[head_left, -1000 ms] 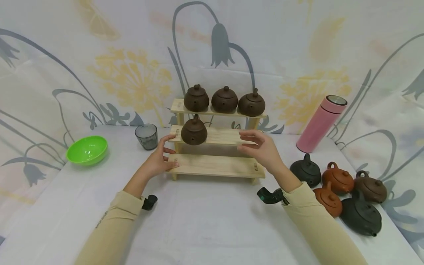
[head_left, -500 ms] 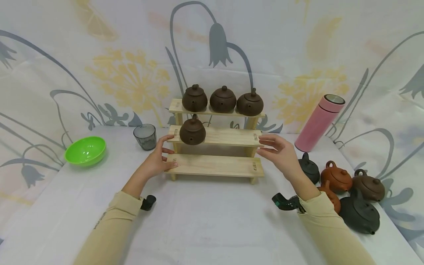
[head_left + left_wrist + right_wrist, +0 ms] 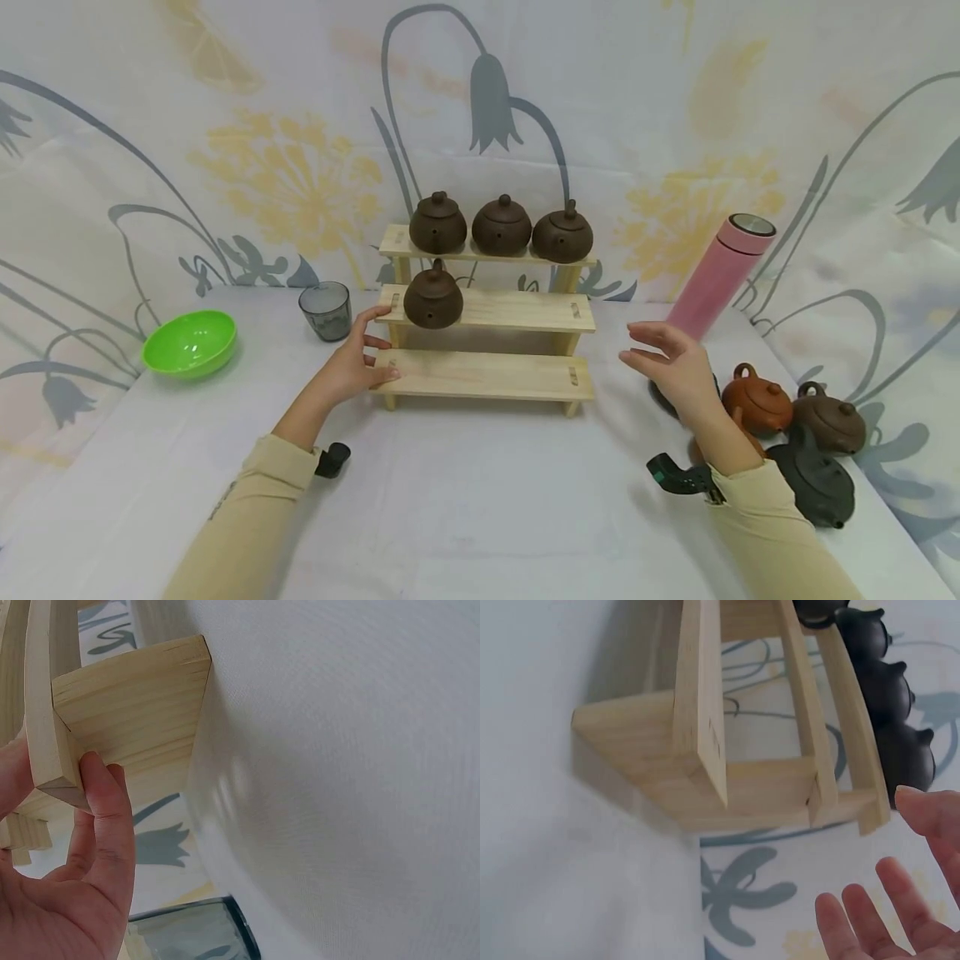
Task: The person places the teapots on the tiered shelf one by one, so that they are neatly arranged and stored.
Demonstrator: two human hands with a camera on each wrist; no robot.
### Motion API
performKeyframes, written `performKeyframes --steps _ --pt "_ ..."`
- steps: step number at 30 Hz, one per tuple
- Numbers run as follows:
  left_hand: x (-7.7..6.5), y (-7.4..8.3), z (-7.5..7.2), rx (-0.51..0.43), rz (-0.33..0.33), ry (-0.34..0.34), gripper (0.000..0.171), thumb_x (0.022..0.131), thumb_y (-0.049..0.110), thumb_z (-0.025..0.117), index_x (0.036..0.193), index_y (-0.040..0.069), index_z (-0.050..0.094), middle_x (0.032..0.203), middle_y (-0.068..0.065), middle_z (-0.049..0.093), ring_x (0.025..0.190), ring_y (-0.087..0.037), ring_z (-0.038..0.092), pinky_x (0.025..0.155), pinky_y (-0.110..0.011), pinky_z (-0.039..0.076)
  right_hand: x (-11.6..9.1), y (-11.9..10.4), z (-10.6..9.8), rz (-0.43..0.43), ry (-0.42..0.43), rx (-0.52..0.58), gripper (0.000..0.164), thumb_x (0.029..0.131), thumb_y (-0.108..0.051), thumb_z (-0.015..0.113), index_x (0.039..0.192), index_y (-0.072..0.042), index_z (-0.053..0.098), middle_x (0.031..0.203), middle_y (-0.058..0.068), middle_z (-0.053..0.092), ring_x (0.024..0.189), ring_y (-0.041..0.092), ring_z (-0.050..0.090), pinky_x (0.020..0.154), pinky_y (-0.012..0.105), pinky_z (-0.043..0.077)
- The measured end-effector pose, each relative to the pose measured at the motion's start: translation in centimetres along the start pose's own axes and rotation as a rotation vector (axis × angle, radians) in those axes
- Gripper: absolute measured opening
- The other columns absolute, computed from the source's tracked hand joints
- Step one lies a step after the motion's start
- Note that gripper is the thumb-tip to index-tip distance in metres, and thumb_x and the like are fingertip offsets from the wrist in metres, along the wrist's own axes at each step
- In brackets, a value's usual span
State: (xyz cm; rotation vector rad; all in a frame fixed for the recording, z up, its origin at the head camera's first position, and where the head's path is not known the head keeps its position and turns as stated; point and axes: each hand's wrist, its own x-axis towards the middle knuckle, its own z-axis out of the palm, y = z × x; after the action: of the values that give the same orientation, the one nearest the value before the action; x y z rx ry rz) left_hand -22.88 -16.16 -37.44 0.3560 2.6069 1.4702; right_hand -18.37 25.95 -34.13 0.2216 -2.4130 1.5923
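Observation:
A three-step wooden display stand (image 3: 487, 375) stands mid-table in the head view. My left hand (image 3: 347, 367) grips its left end; in the left wrist view the thumb and fingers (image 3: 109, 817) lie on opposite faces of a shelf board (image 3: 52, 746). Three dark brown teapots, one being the middle teapot (image 3: 501, 229), line the top shelf. Another brown teapot (image 3: 433, 302) sits at the left of the middle shelf; the lowest board is bare. My right hand (image 3: 678, 371) hovers right of the stand, fingers apart, holding nothing. It partly hides a black teapot (image 3: 660, 400).
At the right are an orange-brown teapot (image 3: 759, 402), a brown teapot (image 3: 828, 423), a large black teapot (image 3: 817, 487) and another orange-brown one partly behind the right wrist. A pink thermos (image 3: 716, 283) stands behind them. A grey glass (image 3: 326, 312) and a green bowl (image 3: 190, 346) are left.
My right hand has moved from over the middle shelf, past the stand's right end, and out to the right toward the loose teapots. The left hand stays on the stand.

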Motion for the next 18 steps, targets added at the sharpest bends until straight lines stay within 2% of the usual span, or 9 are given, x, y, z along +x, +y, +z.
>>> performKeyframes --steps 7,11,14,16,18 --pt "-0.1 -0.2 0.0 0.006 -0.003 0.000 0.090 0.079 0.001 0.072 0.144 0.022 0.015 0.118 -0.025 0.050 0.082 -0.031 0.052 0.071 -0.036 0.042 -1.3 0.9 -2.2 0.088 0.036 0.006 0.030 0.084 -0.015 0.071 0.113 -0.019 0.062 0.108 -0.018 0.056 0.091 -0.003 0.058 0.076 0.013 0.045" --pt "-0.1 -0.2 0.0 0.010 -0.004 -0.001 0.090 0.079 0.000 0.072 0.144 0.022 0.015 0.118 -0.025 0.050 0.080 -0.029 0.052 0.066 -0.034 0.044 -1.9 1.5 -3.3 0.100 0.060 0.016 0.031 0.084 -0.012 0.071 0.113 -0.019 0.062 0.109 -0.016 0.055 0.097 -0.002 0.055 0.077 0.011 0.043" --pt "-0.1 -0.1 0.0 0.013 0.004 -0.004 0.090 0.079 0.001 0.072 0.145 0.022 0.014 0.118 -0.026 0.049 0.079 -0.029 0.052 0.065 -0.033 0.043 -2.2 1.9 -4.1 0.118 0.081 -0.017 0.031 0.084 -0.014 0.071 0.113 -0.021 0.062 0.111 -0.015 0.053 0.102 0.001 0.051 0.077 0.010 0.042" --pt "0.0 -0.1 -0.1 0.012 0.006 -0.007 0.089 0.080 0.002 0.072 0.145 0.021 0.014 0.118 -0.026 0.049 0.079 -0.029 0.051 0.065 -0.033 0.043 -2.3 2.0 -4.5 0.138 0.087 -0.061 0.031 0.084 -0.017 0.071 0.113 -0.022 0.062 0.113 -0.016 0.051 0.106 0.004 0.048 0.083 0.014 0.042" --pt "0.0 0.1 -0.1 0.010 0.007 -0.009 0.089 0.080 0.002 0.072 0.145 0.021 0.014 0.118 -0.026 0.049 0.080 -0.029 0.051 0.066 -0.034 0.043 -2.3 2.1 -4.9 0.165 0.086 -0.098 0.033 0.084 -0.021 0.071 0.115 -0.022 0.061 0.115 -0.014 0.050 0.111 0.012 0.045 0.093 0.025 0.040"
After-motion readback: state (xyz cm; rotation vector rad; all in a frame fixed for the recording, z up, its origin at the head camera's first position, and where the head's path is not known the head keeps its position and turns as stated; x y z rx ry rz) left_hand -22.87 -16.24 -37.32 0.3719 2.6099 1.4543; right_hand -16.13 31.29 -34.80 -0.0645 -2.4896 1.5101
